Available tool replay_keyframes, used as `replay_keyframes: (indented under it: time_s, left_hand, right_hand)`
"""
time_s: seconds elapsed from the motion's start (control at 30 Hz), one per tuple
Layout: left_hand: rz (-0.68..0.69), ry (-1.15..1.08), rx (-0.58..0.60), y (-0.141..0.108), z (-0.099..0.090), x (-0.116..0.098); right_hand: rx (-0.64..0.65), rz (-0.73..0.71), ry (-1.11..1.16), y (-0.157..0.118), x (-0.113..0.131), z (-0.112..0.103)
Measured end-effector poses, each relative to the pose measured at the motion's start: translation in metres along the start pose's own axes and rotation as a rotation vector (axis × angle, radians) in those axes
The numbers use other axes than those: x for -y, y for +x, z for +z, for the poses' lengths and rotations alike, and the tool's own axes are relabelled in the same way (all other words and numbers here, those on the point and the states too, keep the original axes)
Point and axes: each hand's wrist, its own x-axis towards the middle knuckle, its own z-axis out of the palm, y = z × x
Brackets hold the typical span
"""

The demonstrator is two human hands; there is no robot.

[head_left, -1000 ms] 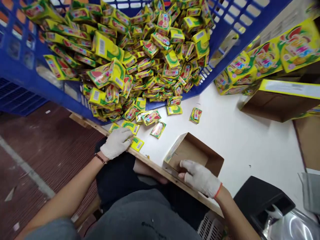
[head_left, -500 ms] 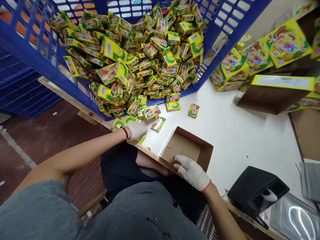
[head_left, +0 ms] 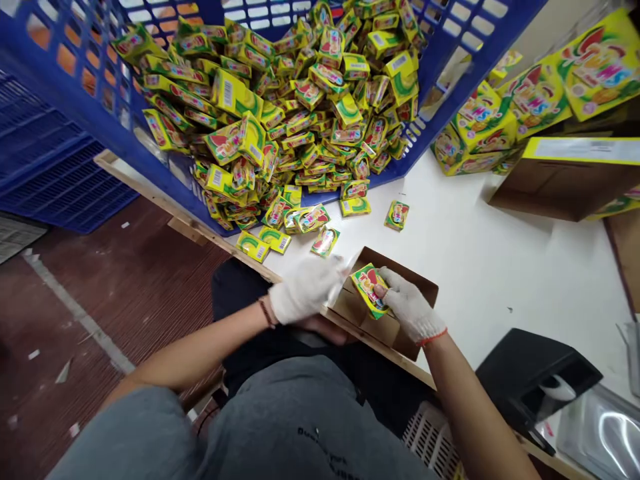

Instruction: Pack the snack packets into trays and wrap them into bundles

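Observation:
My right hand (head_left: pixel 411 308), in a white knit glove, grips a small yellow-green candy box (head_left: pixel 370 291) with fruit pictures between thumb and fingers. It holds the box over an open brown cardboard carton (head_left: pixel 419 283) at the table's front edge. Beside the carton's left wall is my gloved left hand (head_left: pixel 307 288), its fingers smeared by motion. Several matching small boxes (head_left: pixel 325 241) lie loose on the table beyond it. A large blue crate (head_left: pixel 417 143), tipped toward me, holds a heap of the same boxes (head_left: pixel 305 120).
Larger yellow display cartons (head_left: pixel 483 130) are stacked at the back right, with an open carton (head_left: pixel 555 187) on its side before them. A black device (head_left: pixel 535 380) and clear plastic trays (head_left: pixel 600 433) are at the right front. Blue crates (head_left: pixel 50 160) stand on the left.
My left hand has moved right, from the loose boxes to the carton's left side. My right hand, empty before, has risen and now holds a small candy box over the carton.

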Motion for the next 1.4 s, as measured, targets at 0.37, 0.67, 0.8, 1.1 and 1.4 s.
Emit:
replay_keyframes:
  time_s: [0.37,0.67,0.8,1.1,1.4]
  left_hand:
    - [-0.475,0.274,0.352,-0.073,-0.03,0.163]
    - [-0.082,0.181,-0.064,-0.034,-0.014,0.065]
    - [0.185,0.034,-0.229,-0.002,0.012,0.004]
    - [-0.432,0.133,0.054,-0.001,0.022,0.059]
    - [-0.528,0.212,0.383,-0.04,-0.001,0.129]
  right_hand:
    - [0.052,0.111,-0.569,0.031,-0.032,0.055]
    - [0.12,0.01,-0.427,0.035,-0.031,0.037]
    - [0.032,-0.039,0.076,0.025,-0.008,0.022]
    - [-0.034,0.043,-0.22,0.053,-0.024,-0.003]
    - [-0.117,-0.009,-0.504,0.072,-0.042,0.037]
